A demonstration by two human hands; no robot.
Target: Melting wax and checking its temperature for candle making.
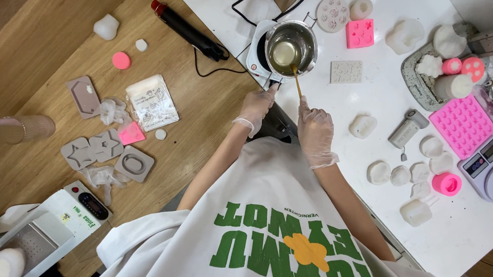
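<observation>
While both gloved hands work, a metal pot (290, 48) sits on a small hotplate (258, 55).
Left hand (255, 108) grips the pot's handle; right hand (315, 129) pinches a wooden stick (297, 81) dipping into yellow liquid.

We see bright, even light from above; the white counter (376, 101) nearly washes out, shadows stay soft and short, the pot (291, 46) glints, and edges bend slightly.

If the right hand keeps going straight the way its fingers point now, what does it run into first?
The right hand points up the picture, holding a thin wooden stick. Straight ahead it would probably first meet the rim of the metal pot of melted liquid on the small hot plate; height above the rim is unclear.
</observation>
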